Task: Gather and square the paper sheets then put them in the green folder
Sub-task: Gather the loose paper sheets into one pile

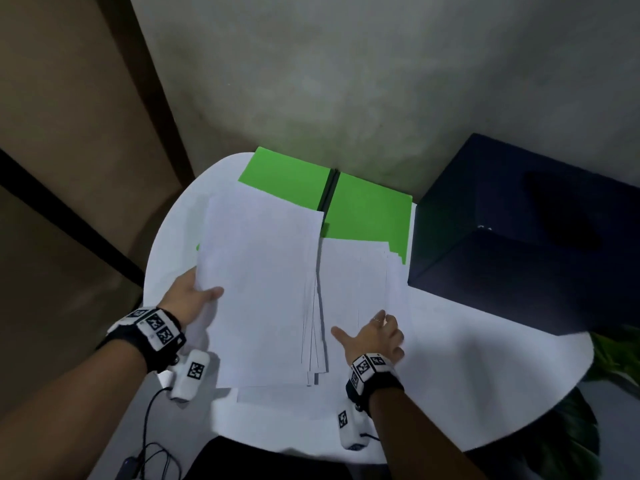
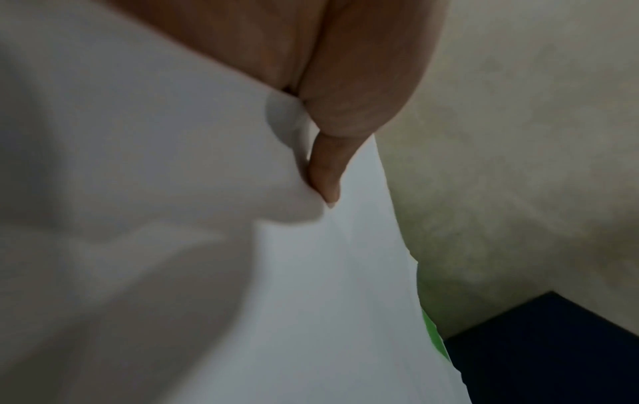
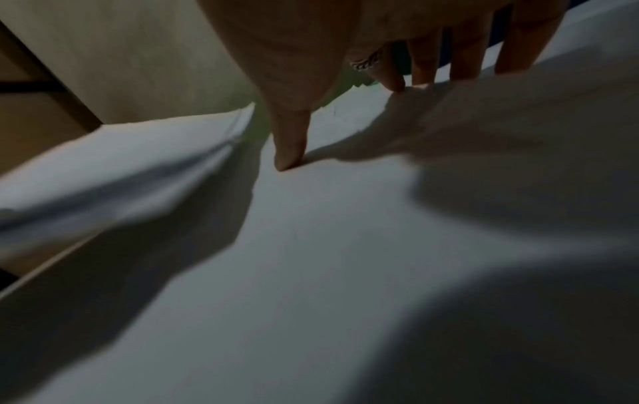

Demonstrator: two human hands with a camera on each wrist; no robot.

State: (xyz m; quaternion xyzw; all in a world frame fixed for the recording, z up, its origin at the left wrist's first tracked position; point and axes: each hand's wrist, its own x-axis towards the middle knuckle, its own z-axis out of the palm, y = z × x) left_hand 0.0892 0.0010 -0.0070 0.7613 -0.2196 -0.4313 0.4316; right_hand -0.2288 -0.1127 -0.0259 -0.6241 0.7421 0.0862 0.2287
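Overhead, a round white table stands against a grey wall, with one dark blue box on its far right edge and green leaves of a plant just past the rim on the right. One green folder lies open at the back of the table, its two covers split by a dark spine; paper covers its near half. The left hand pinches the left edge of a loose stack of paper sheets, thumb on top and fingers hidden beneath; the sheets are fanned unevenly along their right side, and I cannot count them. The right hand lies flat, fingers spread and straight, pressing on a second spread of sheets that reaches onto the folder's right cover, a ring on one finger. From the right wrist, the fingertips touch the paper. Both wrists wear one black band each with white marker blocks.
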